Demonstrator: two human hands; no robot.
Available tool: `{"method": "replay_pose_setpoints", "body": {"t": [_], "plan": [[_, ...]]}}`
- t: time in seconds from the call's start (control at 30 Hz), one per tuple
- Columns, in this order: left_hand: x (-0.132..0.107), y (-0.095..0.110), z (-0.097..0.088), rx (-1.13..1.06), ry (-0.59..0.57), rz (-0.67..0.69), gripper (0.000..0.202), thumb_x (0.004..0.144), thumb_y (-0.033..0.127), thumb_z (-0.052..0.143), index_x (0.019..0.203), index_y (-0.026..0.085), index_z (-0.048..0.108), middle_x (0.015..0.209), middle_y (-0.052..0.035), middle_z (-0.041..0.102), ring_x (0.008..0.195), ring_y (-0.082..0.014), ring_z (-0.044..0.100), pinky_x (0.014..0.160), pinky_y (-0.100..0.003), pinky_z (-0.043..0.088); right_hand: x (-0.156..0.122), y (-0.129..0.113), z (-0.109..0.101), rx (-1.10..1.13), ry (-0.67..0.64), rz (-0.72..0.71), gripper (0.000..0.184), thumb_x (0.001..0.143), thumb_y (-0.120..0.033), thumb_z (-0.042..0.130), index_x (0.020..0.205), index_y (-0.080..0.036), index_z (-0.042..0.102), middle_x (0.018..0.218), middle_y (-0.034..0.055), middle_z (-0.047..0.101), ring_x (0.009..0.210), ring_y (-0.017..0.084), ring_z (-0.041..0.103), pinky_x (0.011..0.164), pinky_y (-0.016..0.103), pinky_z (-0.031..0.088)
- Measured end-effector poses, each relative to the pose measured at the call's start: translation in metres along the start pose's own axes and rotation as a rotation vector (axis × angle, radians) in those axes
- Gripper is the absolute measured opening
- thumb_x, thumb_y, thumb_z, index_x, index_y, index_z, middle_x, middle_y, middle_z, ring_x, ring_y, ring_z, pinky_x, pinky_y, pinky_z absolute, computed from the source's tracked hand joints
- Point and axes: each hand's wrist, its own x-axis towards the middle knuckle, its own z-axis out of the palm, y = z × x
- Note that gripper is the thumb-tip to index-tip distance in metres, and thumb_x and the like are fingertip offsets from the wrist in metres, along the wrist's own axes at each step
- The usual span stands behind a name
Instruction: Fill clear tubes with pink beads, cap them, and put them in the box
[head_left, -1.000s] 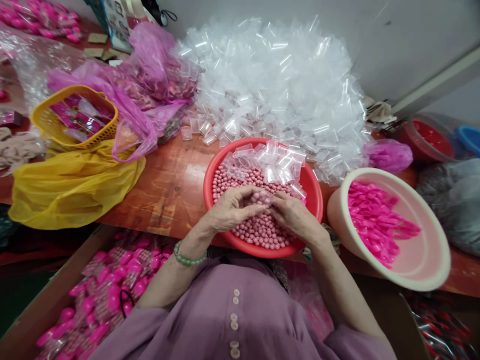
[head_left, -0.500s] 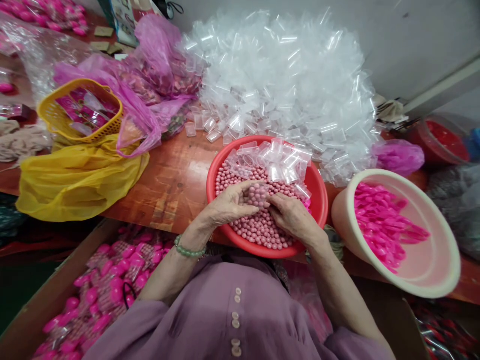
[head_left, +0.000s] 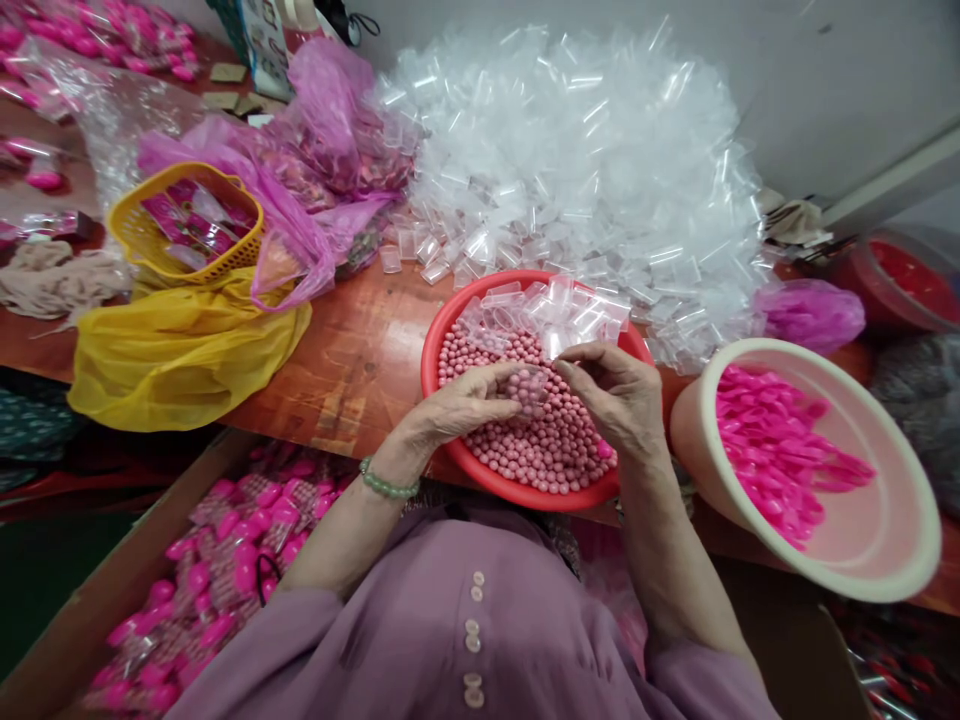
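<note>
A small clear plastic tube point(head_left: 528, 388) filled with pink beads is gripped between the thumb and fingers of my left hand point(head_left: 469, 402). Just right of it, my right hand point(head_left: 619, 390) is raised, thumb and index fingertips pinched close together; whatever may be between them is too small to make out. Both hands are over a red basin point(head_left: 430, 370) of loose pink beads point(head_left: 536, 460). Empty clear tubes point(head_left: 577, 318) lie on the beads at the basin's far side. A bright pink piece point(head_left: 604, 450) rests among the beads below my right hand.
Behind the basin rises a large heap of clear tubes point(head_left: 577, 150). A cream tub point(head_left: 892, 500) of bright pink plastic parts stands right. Leftward are a yellow basket point(head_left: 135, 245) and a yellow bag point(head_left: 172, 360). A box below holds filled pink-capped tubes point(head_left: 225, 560).
My right hand has moved up and away from the filled tube, its wrist now more upright. The left hand still holds the tube. The view has shifted slightly.
</note>
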Motion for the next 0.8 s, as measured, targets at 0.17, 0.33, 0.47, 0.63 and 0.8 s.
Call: {"method": "replay_pose_setpoints", "body": {"t": [0.17,0.33,0.47,0.63,0.8], "plan": [[0.001,0.001,0.000,0.088,0.014,0.019,0.040,0.075,0.021,0.077,0.114,0.014,0.070,0.101,-0.0060,0.069,0.089,-0.0129,0.062,0.087,-0.028,0.055,0.005,-0.008,0.009,-0.051,-0.139,-0.086,0.008,0.085,-0.025,0.065,0.082,-0.020,0.070,0.075,0.0009,0.069,0.065,0.013,0.060,0.062,0.027,0.049],[0.001,0.003,0.001,0.090,0.022,0.018,0.035,0.077,0.026,0.077,0.109,0.014,0.070,0.099,-0.0065,0.069,0.089,-0.0140,0.063,0.086,-0.027,0.054,0.003,-0.005,0.005,-0.001,-0.184,-0.101,0.014,0.088,-0.028,0.062,0.078,-0.021,0.069,0.083,0.0036,0.071,0.076,0.016,0.065,0.072,0.031,0.053],[-0.001,0.005,0.004,0.050,0.080,0.019,0.034,0.075,0.025,0.079,0.106,0.014,0.070,0.099,-0.0073,0.070,0.092,-0.0152,0.066,0.089,-0.028,0.055,0.001,-0.003,-0.007,0.052,-0.067,-0.069,0.018,0.088,-0.030,0.062,0.073,-0.021,0.066,0.077,0.0017,0.068,0.071,0.015,0.061,0.068,0.029,0.050],[-0.005,0.005,0.008,0.061,0.145,0.074,0.032,0.076,0.026,0.078,0.106,0.016,0.069,0.094,-0.0043,0.069,0.087,-0.0139,0.067,0.081,-0.026,0.057,-0.001,0.010,-0.038,-0.059,0.137,-0.008,0.019,0.088,-0.031,0.063,0.073,-0.020,0.065,0.067,-0.0017,0.060,0.062,0.012,0.055,0.062,0.027,0.045],[-0.006,0.010,0.015,0.166,0.182,0.086,0.022,0.079,0.026,0.076,0.096,0.015,0.070,0.087,-0.0017,0.067,0.083,-0.0109,0.065,0.079,-0.022,0.055,-0.004,0.031,-0.062,-0.398,0.097,0.030,0.011,0.088,-0.027,0.060,0.086,-0.019,0.067,0.080,0.0023,0.068,0.069,0.015,0.059,0.067,0.029,0.047]]}}
